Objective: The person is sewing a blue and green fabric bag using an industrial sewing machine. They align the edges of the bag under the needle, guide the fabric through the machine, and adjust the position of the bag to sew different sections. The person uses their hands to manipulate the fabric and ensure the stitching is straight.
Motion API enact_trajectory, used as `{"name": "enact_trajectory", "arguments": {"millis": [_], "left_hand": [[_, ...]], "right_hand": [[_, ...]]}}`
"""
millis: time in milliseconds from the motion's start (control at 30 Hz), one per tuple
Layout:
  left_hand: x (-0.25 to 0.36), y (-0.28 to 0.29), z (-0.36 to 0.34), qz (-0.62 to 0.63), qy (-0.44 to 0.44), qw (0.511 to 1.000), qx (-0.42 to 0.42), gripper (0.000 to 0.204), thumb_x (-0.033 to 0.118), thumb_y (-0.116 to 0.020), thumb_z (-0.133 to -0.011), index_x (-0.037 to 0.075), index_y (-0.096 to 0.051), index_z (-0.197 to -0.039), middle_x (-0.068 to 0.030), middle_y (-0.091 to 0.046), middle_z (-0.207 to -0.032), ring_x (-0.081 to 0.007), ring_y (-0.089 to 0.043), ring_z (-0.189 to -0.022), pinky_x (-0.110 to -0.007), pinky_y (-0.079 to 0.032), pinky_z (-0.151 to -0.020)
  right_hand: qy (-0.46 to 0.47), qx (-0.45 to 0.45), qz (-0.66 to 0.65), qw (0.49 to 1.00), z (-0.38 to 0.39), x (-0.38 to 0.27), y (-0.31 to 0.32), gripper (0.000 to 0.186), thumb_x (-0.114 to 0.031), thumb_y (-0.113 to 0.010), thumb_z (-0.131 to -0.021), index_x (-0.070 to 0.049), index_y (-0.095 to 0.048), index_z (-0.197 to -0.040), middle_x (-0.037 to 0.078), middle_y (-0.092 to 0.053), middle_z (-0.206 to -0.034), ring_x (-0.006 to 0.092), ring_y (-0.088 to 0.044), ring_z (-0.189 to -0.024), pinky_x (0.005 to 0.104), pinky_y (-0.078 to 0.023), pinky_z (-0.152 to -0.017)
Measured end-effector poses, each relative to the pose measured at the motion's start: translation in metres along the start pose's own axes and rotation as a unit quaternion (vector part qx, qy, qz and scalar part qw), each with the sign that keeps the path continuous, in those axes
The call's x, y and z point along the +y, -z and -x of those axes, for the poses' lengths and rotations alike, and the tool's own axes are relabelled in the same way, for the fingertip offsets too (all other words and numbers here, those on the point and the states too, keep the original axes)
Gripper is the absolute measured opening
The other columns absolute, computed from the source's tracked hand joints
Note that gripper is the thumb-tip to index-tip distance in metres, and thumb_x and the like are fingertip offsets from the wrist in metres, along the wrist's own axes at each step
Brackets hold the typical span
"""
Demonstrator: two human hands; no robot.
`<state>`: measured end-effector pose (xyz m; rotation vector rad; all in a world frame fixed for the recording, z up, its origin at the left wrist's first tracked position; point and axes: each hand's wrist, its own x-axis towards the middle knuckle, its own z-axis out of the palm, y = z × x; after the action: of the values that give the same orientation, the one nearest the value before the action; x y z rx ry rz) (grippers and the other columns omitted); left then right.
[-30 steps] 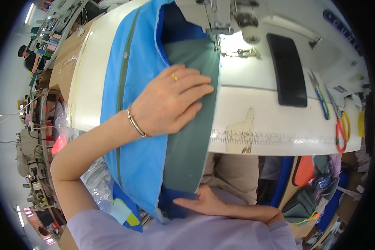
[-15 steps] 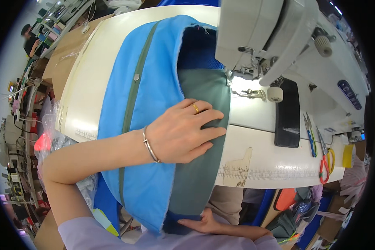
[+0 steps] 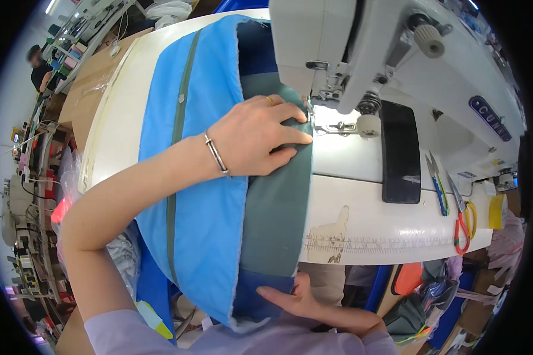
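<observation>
White worktable, sewing machine at its far side; we log a black slab and red-and-yellow scissors on the right. Blue-and-green fabric piece runs from beside the presser foot down over the near edge. Left hand lies palm down on the green panel, fingers spread; versus half a second ago, we mark it closer to the foot. Right hand stays at the dark-blue end, thumb on top; other fingers partly hidden, we can't tell whether they grip.
</observation>
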<state>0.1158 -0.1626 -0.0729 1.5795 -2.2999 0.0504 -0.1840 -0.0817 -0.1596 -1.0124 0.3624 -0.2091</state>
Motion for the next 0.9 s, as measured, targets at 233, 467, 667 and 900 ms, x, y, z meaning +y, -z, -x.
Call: {"name": "enact_trajectory", "arguments": {"millis": [233, 467, 667, 900], "left_hand": [[0.031, 0.018, 0.0, -0.044, -0.022, 0.995, -0.087, 0.049, 0.024, -0.078, -0.08, 0.01, -0.068, -0.126, -0.0149, -0.061, -0.135, -0.035, -0.061, -0.118, -0.05, -0.048, -0.104], [0.069, 0.019, 0.035, -0.003, 0.024, 0.993, -0.118, 0.062, 0.028, -0.079, -0.081, 0.005, -0.061, -0.136, -0.0166, -0.056, -0.145, -0.0363, -0.054, -0.133, -0.054, -0.042, -0.112], [0.087, 0.022, 0.043, 0.045, 0.004, 0.99, -0.132, 0.058, 0.029, -0.078, -0.082, 0.006, -0.064, -0.133, -0.0157, -0.057, -0.144, -0.0362, -0.056, -0.131, -0.054, -0.043, -0.111], [0.077, 0.028, 0.03, 0.085, -0.007, 0.984, -0.156, 0.052, 0.028, -0.08, -0.08, 0.005, -0.067, -0.124, -0.0151, -0.06, -0.139, -0.0344, -0.058, -0.129, -0.05, -0.047, -0.108]], "right_hand": [[-0.019, 0.017, -0.085, 0.996, -0.012, -0.017, -0.007, 0.025, -0.009, -0.071, -0.099, 0.006, -0.068, -0.119, 0.004, -0.072, -0.107, 0.0065, -0.062, -0.094, 0.0239, -0.053, -0.082], [-0.097, 0.009, 0.031, 0.995, 0.007, -0.001, -0.025, 0.036, -0.006, -0.073, -0.097, 0.002, -0.06, -0.13, 0.007, -0.068, -0.122, 0.0116, -0.064, -0.105, 0.0273, -0.053, -0.091], [-0.1, -0.052, -0.114, 0.987, 0.02, 0.004, -0.035, 0.035, -0.01, -0.069, -0.1, 0.001, -0.061, -0.133, 0.004, -0.068, -0.124, 0.0106, -0.061, -0.111, 0.0286, -0.051, -0.096], [-0.203, -0.069, -0.127, 0.969, 0.009, -0.005, -0.031, 0.045, -0.022, -0.07, -0.102, -0.002, -0.055, -0.14, 0.004, -0.068, -0.125, 0.011, -0.061, -0.113, 0.0274, -0.05, -0.097]]}}
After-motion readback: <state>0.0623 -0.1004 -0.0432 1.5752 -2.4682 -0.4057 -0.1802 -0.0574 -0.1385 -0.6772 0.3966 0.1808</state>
